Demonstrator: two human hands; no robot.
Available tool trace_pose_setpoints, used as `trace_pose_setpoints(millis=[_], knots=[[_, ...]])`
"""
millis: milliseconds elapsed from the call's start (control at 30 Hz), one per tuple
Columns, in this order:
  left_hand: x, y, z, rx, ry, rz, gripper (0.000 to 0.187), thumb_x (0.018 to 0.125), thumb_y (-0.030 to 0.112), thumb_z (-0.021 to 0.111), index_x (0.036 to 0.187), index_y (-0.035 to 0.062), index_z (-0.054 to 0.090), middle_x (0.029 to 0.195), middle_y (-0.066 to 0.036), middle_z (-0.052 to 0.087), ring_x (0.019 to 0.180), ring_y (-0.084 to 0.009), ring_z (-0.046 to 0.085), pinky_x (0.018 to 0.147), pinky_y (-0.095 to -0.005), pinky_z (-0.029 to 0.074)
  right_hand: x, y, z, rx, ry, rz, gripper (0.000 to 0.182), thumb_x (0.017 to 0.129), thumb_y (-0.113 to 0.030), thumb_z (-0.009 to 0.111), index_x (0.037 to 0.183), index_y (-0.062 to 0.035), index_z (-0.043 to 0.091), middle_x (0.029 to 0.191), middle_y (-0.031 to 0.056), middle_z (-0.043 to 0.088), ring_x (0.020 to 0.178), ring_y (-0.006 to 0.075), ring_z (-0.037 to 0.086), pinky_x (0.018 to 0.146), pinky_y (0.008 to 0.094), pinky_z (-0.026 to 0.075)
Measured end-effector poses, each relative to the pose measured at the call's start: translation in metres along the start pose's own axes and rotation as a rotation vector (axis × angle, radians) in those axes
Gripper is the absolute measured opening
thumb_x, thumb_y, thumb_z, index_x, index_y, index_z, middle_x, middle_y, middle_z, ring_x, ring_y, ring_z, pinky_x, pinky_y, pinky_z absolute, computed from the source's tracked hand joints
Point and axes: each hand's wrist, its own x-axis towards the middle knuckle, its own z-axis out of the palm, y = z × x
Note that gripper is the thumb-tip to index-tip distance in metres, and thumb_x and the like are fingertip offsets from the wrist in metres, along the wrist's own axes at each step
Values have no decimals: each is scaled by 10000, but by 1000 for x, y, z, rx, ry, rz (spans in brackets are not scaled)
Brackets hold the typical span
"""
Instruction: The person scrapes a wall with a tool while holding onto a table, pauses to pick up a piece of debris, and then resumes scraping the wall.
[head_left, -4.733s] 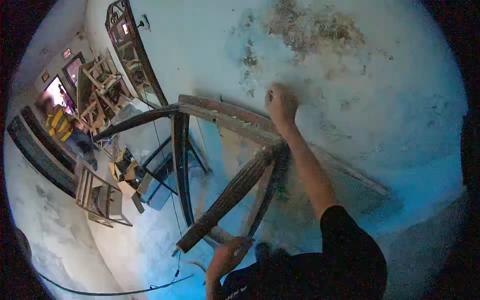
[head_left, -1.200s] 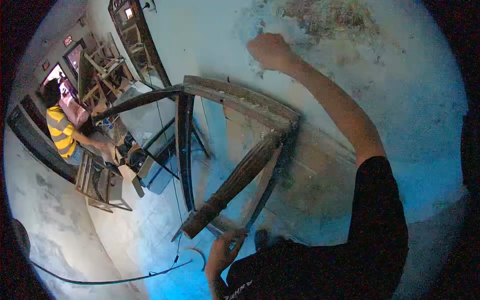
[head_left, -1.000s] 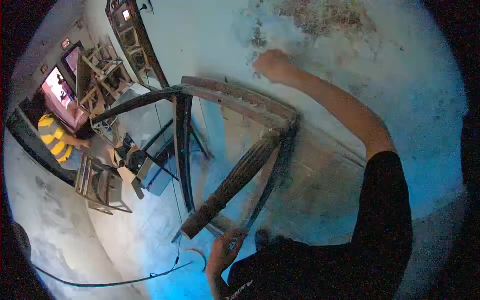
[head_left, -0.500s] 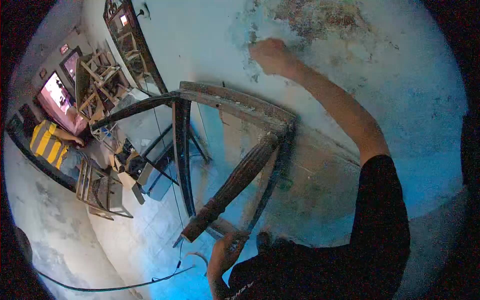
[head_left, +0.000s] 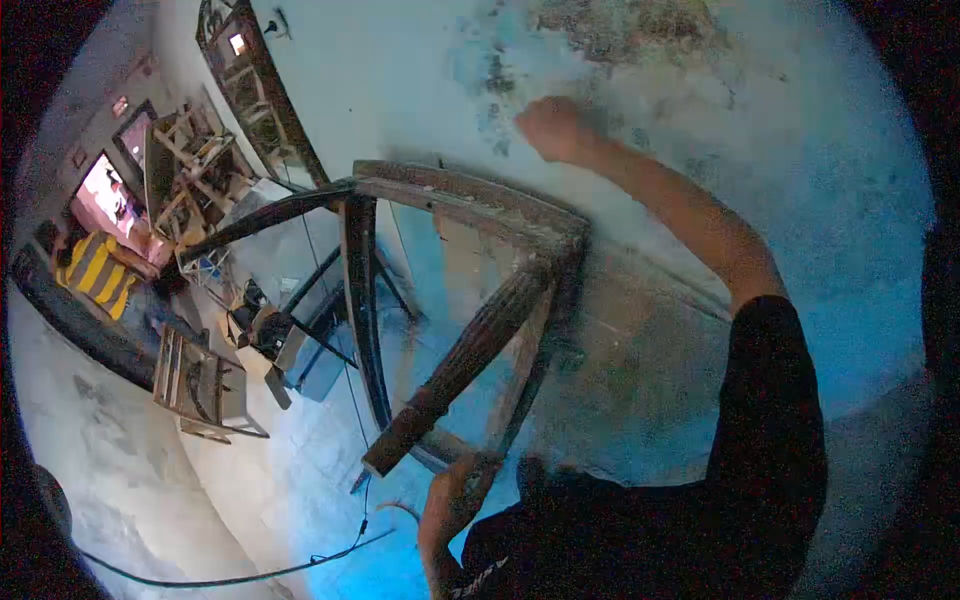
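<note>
A dark wooden chair frame (head_left: 470,205) stands tilted in front of me, with a fluted leg (head_left: 475,350) pointing down toward me and curved pieces beside it. My left hand (head_left: 450,497) is closed around the lower end of the frame, at its near rail. Raised above the frame's far right corner, my right hand (head_left: 555,130) is a closed fist, apart from the wood. What the fist holds, if anything, is too blurred to make out. A thin curved strip (head_left: 398,508) shows just left of my left hand.
A person in a yellow striped shirt (head_left: 100,272) is at the far left, near a small wooden chair (head_left: 205,390). Wooden frames (head_left: 190,170) are piled behind. An open box (head_left: 265,330) and a cable (head_left: 200,583) lie on the floor. A stained wall (head_left: 820,190) rises at right.
My right fist has moved slightly right and down. The left hand keeps its grip on the chair frame, which has barely shifted. The person in the striped shirt has changed posture slightly.
</note>
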Motion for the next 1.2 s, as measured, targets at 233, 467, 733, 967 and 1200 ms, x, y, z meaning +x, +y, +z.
trace_pose_setpoints(millis=[233, 467, 733, 967, 1200], knots=[[0, -3, 5, 1, -37, -28, 179, 798, 142, 538, 955, 65, 576, 907, -131, 603, 839, -302, 579, 692, -360, 461, -93, -45, -23, 447, -110, 153, 102, 685, -162, 596, 756, -89, 600, 722, 84, 599, 673, 240, 600, 575, 379, 477], [18, 31, 2, 52, -115, -131, 180, 806, 183, 532, 946, 90, 596, 871, -127, 609, 821, -292, 587, 686, -362, 463, -206, -38, 15, 666, 482, 740, 164, 696, -156, 651, 813, -46, 620, 738, 94, 605, 671, 192, 599, 591, 284, 477], [35, 14, 15, 2, -114, 100, 173, 797, 137, 530, 951, 87, 591, 913, -121, 597, 824, -290, 583, 700, -351, 458, -181, -11, 72, 388, 666, 883, 100, 694, -92, 655, 764, -41, 604, 715, 80, 600, 645, 162, 586, 569, 271, 459], [38, 11, 19, 13, -206, 33, 186, 782, 123, 541, 957, 75, 585, 946, -122, 591, 853, -298, 569, 738, -363, 445, -209, -10, 46, 557, 843, 863, 101, 707, -103, 659, 769, -43, 608, 686, 72, 604, 581, 123, 569, 541, 261, 448], [43, 15, 22, 19, -195, 102, 198, 774, 114, 545, 961, 62, 581, 964, -136, 585, 876, -304, 561, 747, -364, 445, -171, -6, 101, 714, 691, 993, 100, 717, -83, 645, 797, -40, 602, 710, 82, 611, 600, 121, 583, 552, 245, 459]])
